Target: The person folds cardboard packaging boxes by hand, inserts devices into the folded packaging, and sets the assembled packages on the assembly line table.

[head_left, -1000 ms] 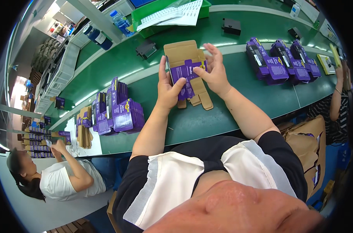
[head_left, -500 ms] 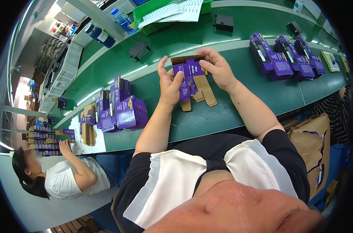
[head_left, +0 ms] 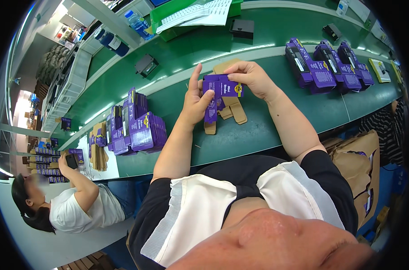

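At centre frame the left hand [head_left: 196,100] grips the left side of a purple folding carton [head_left: 220,92] with its index finger raised, while the right hand [head_left: 252,77] pinches the carton's top right corner. Since half a second ago, the carton has been lifted and folded further. The green tabletop [head_left: 276,121] lies bare beneath, with purple box stacks [head_left: 134,126] at left and finished boxes [head_left: 324,67] upper right.

Left of the half-folded purple cardboard carton [head_left: 221,92], bare green conveyor belt [head_left: 177,96] lies open until the stacked flat purple cartons [head_left: 134,123] (standing upright); right of it, three assembled purple boxes [head_left: 324,65] block passage.
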`<state>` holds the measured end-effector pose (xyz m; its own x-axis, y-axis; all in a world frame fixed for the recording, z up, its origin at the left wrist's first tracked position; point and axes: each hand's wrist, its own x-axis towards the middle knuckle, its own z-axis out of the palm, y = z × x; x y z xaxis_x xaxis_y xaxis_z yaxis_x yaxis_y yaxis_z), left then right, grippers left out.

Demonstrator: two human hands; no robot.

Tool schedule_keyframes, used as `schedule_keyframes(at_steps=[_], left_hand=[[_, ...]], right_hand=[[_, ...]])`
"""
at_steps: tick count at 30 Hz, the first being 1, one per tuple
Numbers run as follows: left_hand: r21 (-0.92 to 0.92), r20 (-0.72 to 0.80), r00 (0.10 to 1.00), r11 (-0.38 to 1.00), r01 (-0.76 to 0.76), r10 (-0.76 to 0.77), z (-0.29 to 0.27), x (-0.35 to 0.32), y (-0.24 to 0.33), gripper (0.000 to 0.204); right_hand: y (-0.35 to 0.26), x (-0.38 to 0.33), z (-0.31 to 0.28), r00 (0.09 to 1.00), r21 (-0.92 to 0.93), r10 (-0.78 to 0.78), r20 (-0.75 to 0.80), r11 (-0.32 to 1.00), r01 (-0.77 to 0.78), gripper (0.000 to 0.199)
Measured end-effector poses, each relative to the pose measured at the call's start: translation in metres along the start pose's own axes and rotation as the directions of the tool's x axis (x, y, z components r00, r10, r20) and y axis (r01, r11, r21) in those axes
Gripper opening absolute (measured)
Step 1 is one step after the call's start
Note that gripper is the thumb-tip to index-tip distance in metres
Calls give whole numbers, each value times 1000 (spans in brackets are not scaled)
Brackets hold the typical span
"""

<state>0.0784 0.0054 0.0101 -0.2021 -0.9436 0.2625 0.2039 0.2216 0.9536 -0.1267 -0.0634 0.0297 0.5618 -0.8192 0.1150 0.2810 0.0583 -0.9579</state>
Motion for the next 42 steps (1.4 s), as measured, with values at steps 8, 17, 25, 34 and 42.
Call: schedule_keyframes(at_steps=[8, 17, 25, 34, 42], left_hand=[[-71, -55, 995, 994, 77, -81, -4, 0, 6, 39], [-72, -297, 954, 997, 16, -37, -16, 6, -2, 29], [-76, -243, 970, 997, 8, -26, -7, 8, -4, 25], [472, -134, 955, 865, -172, 263, -2, -1, -9, 33], [637, -118, 900, 728, -255, 419, 11, -2, 3, 29]], right_hand=[[3, 1, 3, 984, -156, -109, 143, 979, 131, 31], [-4, -5, 14, 952, -621, -278, 126, 727, 294, 64], [6, -6, 5, 974, -479, -210, 80, 849, 223, 46], [13, -3, 13, 811, -695, -557, 181, 511, 506, 37], [13, -1, 16, 810, -681, -562, 166, 529, 507, 19]])
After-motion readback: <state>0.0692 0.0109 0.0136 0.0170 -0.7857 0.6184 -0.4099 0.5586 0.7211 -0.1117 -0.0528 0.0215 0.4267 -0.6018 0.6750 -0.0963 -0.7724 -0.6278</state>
